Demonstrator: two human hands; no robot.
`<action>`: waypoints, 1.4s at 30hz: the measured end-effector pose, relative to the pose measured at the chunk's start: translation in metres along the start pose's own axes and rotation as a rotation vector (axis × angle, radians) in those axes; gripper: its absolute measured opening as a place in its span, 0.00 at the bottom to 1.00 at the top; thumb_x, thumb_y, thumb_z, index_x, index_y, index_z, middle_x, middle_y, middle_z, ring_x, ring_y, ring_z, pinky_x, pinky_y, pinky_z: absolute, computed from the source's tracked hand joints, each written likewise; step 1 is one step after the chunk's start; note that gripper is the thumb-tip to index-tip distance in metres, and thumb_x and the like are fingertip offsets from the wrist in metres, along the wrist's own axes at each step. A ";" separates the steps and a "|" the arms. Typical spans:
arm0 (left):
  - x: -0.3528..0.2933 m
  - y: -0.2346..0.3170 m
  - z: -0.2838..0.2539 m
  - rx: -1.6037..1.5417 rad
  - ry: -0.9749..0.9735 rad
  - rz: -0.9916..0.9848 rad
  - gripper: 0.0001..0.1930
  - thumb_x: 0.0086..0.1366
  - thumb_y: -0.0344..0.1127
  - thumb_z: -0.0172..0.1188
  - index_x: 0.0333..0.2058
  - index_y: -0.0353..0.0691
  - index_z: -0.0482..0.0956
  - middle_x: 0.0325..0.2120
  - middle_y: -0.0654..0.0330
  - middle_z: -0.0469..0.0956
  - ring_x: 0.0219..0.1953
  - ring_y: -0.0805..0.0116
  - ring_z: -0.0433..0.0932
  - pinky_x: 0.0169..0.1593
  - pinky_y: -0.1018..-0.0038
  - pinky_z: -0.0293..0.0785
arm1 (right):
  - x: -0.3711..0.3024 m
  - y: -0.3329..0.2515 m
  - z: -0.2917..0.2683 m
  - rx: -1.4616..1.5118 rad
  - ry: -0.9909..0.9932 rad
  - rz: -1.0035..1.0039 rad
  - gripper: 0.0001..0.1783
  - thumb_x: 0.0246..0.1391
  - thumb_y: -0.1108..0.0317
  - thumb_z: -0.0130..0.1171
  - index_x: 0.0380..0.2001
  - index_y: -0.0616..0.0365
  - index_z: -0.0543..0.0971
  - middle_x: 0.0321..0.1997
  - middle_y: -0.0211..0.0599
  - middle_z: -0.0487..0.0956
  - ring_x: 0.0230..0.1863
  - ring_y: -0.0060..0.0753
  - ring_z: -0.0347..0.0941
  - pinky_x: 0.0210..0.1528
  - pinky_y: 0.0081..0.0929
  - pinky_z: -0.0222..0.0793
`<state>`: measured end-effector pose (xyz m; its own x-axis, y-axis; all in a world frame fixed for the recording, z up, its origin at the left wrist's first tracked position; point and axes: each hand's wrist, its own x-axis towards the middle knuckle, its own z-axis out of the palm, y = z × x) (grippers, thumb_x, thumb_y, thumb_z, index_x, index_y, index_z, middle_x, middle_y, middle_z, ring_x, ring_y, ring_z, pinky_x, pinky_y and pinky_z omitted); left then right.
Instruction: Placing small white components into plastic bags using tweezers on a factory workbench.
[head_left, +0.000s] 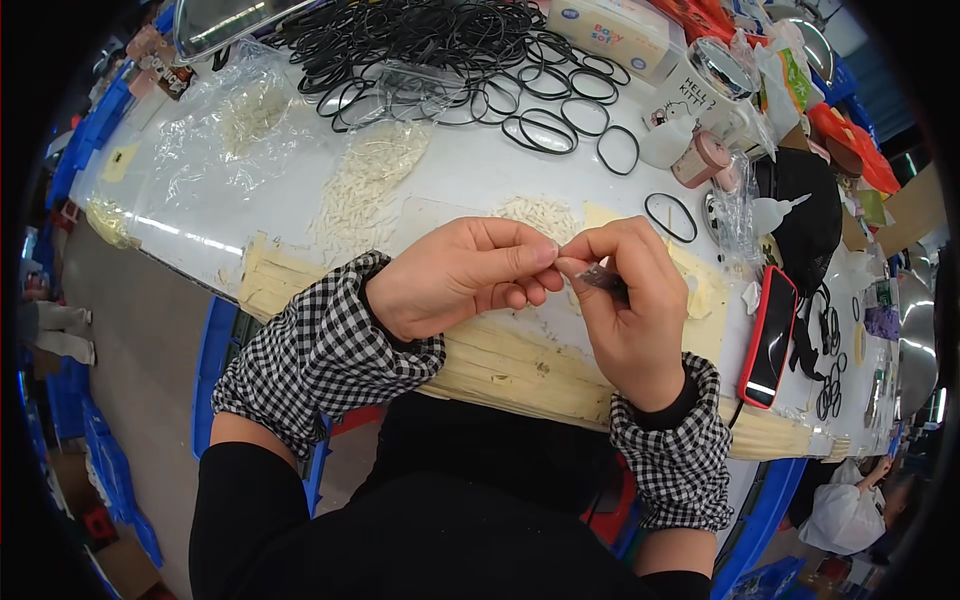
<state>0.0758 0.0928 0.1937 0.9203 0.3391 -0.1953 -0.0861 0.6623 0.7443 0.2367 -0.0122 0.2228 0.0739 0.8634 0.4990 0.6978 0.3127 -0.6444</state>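
Note:
Both hands meet above the white table (460,180), their fingertips almost touching. Thumb and forefinger of my left hand (465,275) are pinched together; whatever sits between them is too small to make out. My right hand (635,300) is closed too, with a small, flat, shiny grey tool (603,281) held against its curled fingers. The tool's exact kind is hard to tell. Behind the hands lies a small heap of tiny white pieces (537,213). A larger spread of similar pale pieces (365,185) spills from a clear bag to the left.
Many black elastic loops (410,45) are piled at the back, with single loops (618,150) nearer. A phone in a red case (768,338), a squeeze bottle (775,212) and a pink jar (700,160) stand right. Yellowish tape (500,370) covers the front edge.

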 end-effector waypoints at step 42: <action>-0.003 -0.001 0.003 -0.003 -0.063 0.131 0.06 0.68 0.35 0.53 0.35 0.40 0.73 0.32 0.67 0.72 0.31 0.81 0.68 0.36 0.85 0.66 | -0.005 0.001 0.001 -0.318 -0.016 -0.005 0.17 0.50 0.55 0.63 0.21 0.55 0.71 0.16 0.31 0.66 0.15 0.33 0.65 0.16 0.29 0.58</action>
<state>0.0745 0.0892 0.1947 0.9231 0.3804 -0.0560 -0.2082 0.6168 0.7591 0.2360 -0.0157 0.2191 0.0603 0.8691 0.4910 0.8861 0.1798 -0.4272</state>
